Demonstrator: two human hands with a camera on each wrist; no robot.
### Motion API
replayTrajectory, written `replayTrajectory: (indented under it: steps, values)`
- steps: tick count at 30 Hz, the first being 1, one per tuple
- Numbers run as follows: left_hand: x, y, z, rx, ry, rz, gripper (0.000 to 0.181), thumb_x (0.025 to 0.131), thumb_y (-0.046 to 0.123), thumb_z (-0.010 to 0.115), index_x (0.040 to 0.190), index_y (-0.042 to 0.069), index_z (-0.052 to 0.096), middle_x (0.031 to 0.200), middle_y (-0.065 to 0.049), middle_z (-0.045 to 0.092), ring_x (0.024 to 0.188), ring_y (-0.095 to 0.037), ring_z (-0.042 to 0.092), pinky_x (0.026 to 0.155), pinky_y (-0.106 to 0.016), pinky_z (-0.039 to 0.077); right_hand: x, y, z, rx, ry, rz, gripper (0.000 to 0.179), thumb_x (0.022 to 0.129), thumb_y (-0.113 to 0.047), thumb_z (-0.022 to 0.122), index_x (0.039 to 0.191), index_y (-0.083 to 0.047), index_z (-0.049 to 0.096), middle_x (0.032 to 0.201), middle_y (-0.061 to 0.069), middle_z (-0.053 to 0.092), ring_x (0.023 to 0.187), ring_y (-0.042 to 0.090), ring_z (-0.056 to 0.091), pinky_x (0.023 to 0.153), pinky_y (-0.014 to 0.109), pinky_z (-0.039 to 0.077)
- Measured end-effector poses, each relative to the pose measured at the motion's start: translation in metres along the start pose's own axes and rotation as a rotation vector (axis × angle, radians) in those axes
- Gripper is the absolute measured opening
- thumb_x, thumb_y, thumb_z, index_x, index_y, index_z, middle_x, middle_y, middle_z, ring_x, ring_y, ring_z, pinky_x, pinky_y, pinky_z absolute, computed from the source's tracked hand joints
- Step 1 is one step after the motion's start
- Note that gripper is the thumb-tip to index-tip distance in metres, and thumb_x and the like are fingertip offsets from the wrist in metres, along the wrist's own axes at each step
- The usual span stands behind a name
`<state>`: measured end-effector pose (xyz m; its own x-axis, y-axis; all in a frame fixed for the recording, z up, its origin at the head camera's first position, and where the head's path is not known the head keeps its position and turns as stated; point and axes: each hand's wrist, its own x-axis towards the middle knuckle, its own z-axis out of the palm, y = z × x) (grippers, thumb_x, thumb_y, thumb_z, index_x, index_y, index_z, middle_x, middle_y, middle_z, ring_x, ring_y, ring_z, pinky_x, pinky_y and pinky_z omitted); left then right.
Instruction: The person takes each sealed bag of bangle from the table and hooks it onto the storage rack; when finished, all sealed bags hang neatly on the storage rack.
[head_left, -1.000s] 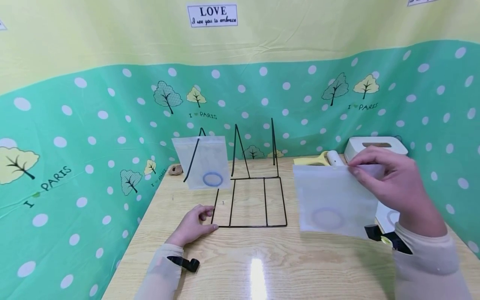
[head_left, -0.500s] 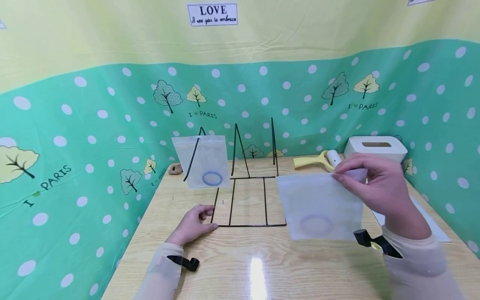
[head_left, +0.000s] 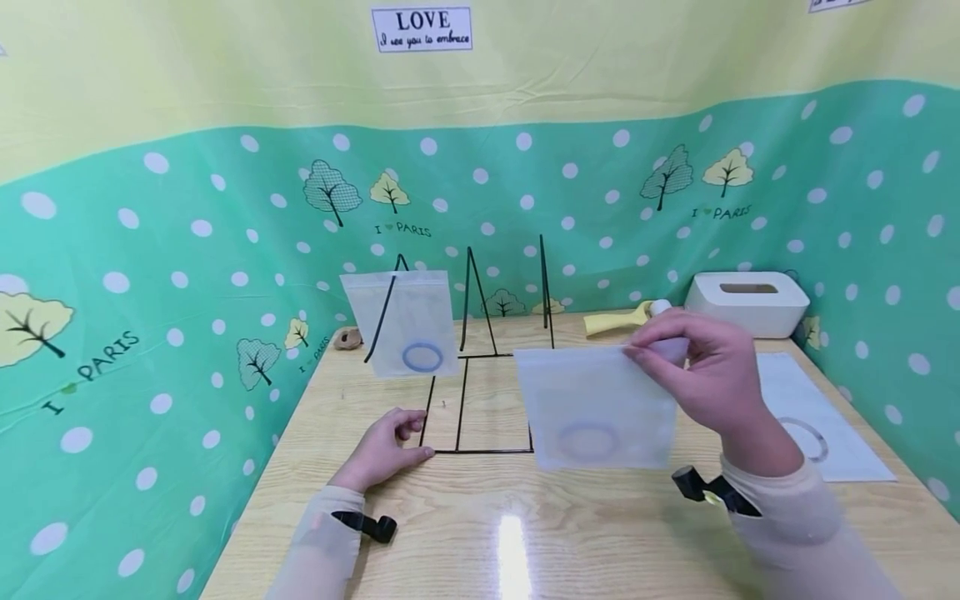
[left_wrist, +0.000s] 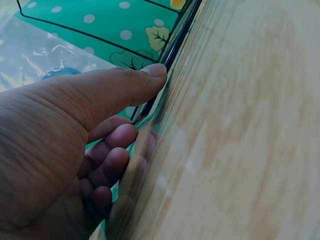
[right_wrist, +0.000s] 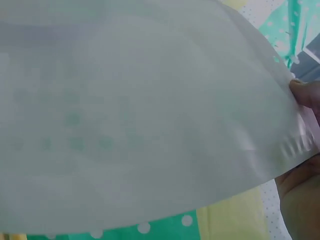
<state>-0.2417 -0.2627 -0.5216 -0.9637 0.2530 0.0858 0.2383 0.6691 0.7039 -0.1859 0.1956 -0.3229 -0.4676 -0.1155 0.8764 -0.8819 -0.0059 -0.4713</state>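
Note:
My right hand [head_left: 705, 362] pinches the top edge of a frosted zip bag [head_left: 585, 400], which hangs flat over the right part of a black wire rack [head_left: 480, 451]. A pale ring shape shows faintly through the bag's lower half. In the right wrist view the bag [right_wrist: 150, 130] fills most of the picture. My left hand [head_left: 386, 450] holds the rack's near left corner, its thumb on the wire in the left wrist view and the other fingers curled beside it. A second zip bag [head_left: 382, 312] with a blue ring stands in the rack's left upright loop.
Another bag [head_left: 847, 450] with a ring lies flat at the table's right. Behind stand a white tissue box [head_left: 750, 300] and a yellow-handled roller [head_left: 617, 322]. A small brown object [head_left: 348, 338] sits back left. A dotted green curtain [head_left: 600, 208] closes off the back.
My right hand has carried the frosted bag leftward, from beside the rack to over its right part, uncovering the flat bag at right. My left hand has stayed at the rack's corner.

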Motion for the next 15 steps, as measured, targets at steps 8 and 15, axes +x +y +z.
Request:
replayTrajectory:
  steps: [8,15]
  values:
    - [0.0,-0.003,0.0,0.007,-0.011,-0.005,0.068,0.081,0.023,0.093,0.14,0.007,0.065,0.107,0.001,0.062,0.093,-0.017,0.053,0.084,-0.033,0.046,-0.004,0.014,0.02,-0.022,0.026,0.064,0.03,0.071,0.031,0.075,0.089,0.007,0.076,0.088,0.015,0.075,0.08,0.017,0.069,0.061,0.02,0.05]
    - [0.0,-0.004,-0.001,0.004,-0.013,-0.003,0.068,0.081,0.025,0.093,0.14,0.008,0.065,0.108,0.002,0.062,0.093,-0.017,0.053,0.083,-0.033,0.046,-0.003,0.018,0.036,-0.032,0.042,0.082,0.027,0.074,0.028,0.077,0.09,0.006,0.077,0.09,0.015,0.075,0.082,0.017,0.07,0.059,0.019,0.05]
